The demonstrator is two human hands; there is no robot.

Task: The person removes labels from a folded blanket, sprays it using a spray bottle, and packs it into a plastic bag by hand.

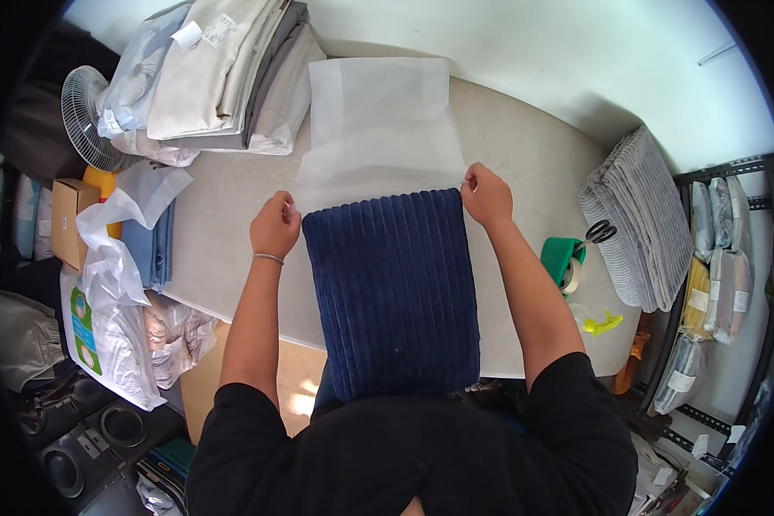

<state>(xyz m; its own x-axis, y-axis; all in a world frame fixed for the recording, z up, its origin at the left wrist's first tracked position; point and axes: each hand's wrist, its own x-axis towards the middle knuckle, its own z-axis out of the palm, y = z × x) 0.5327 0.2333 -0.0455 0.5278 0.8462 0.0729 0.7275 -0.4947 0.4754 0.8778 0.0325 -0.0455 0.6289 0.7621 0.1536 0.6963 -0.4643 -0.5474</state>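
Note:
A folded navy ribbed cloth lies over the front edge of the table, its near end against my body. Beyond it a translucent plastic bag is spread flat, and the cloth's far edge meets the bag's near end. My left hand is closed in a pinch on the bag's left edge, beside the cloth's far left corner. On the other side my right hand pinches the bag's right edge by the far right corner. How far the cloth reaches into the bag I cannot tell.
Folded beige and grey fabrics are stacked at the back left, near a fan. To the right are a green tape dispenser, scissors and a folded grey ribbed cloth. A shelf holds wrapped packets.

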